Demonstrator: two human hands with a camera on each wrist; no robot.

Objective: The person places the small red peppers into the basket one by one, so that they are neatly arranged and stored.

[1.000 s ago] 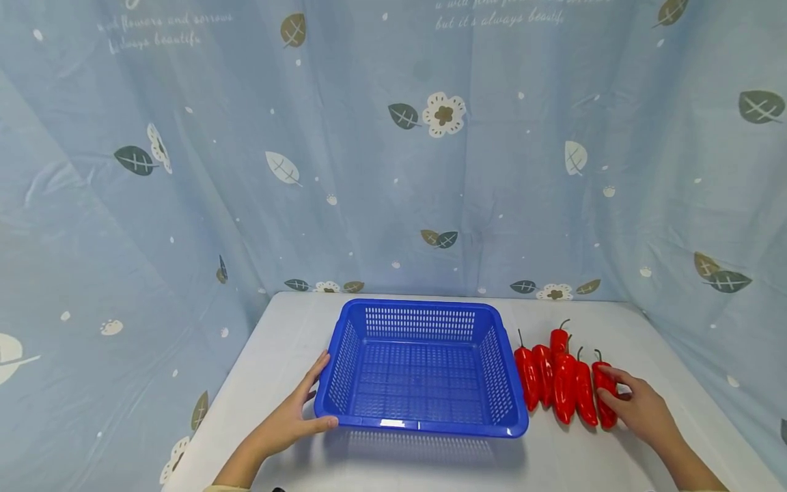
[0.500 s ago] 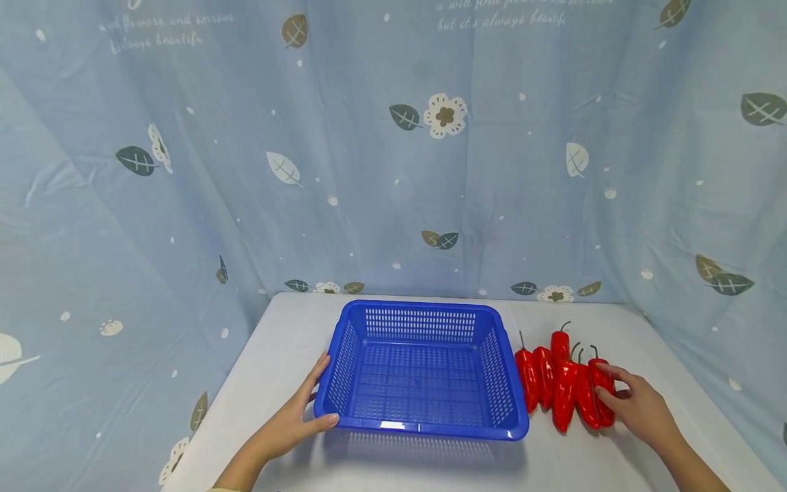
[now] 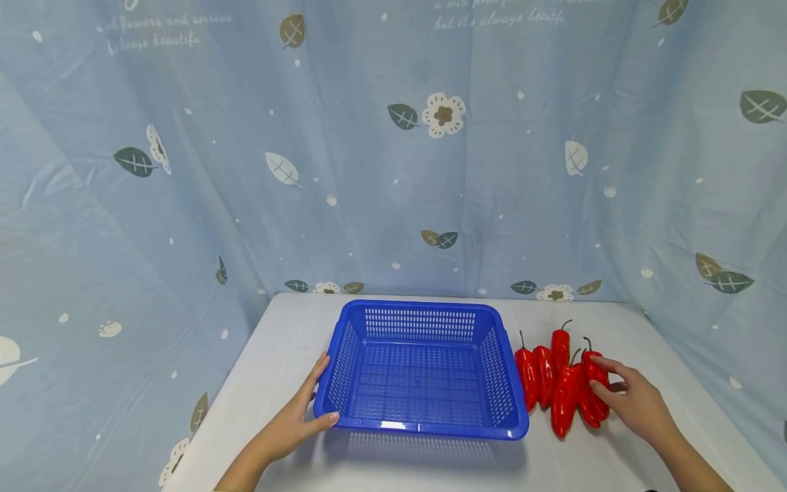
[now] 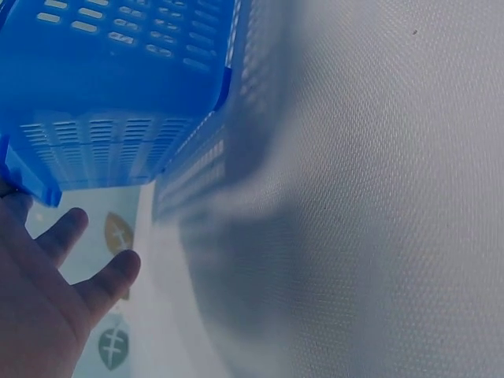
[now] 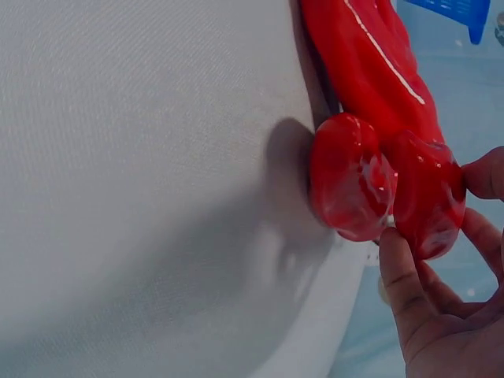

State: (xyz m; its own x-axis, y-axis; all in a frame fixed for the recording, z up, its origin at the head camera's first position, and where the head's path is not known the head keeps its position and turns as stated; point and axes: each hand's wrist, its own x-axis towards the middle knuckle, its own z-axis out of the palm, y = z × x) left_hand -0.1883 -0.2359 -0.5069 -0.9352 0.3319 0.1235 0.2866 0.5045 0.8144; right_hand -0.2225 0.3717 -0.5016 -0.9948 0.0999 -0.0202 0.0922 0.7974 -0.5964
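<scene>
A blue plastic basket with slotted walls stands mid-table with nothing in it. My left hand touches its near-left corner, thumb on the front rim and extended fingers along the left side. In the left wrist view, two fingers spread away from the basket wall. My right hand pinches the rightmost red chili pepper between thumb and fingers. The right wrist view shows this pepper pressed against another red pepper. Several more glossy red peppers lie bunched to its left.
The table has a white cover. A blue curtain with leaf and flower prints hangs behind it and at both sides. The leftmost pepper lies right beside the basket's right wall.
My right hand has moved the rightmost pepper left, over against its neighbours. The pepper beside them has slid slightly toward the front. My left hand and the basket have stayed put.
</scene>
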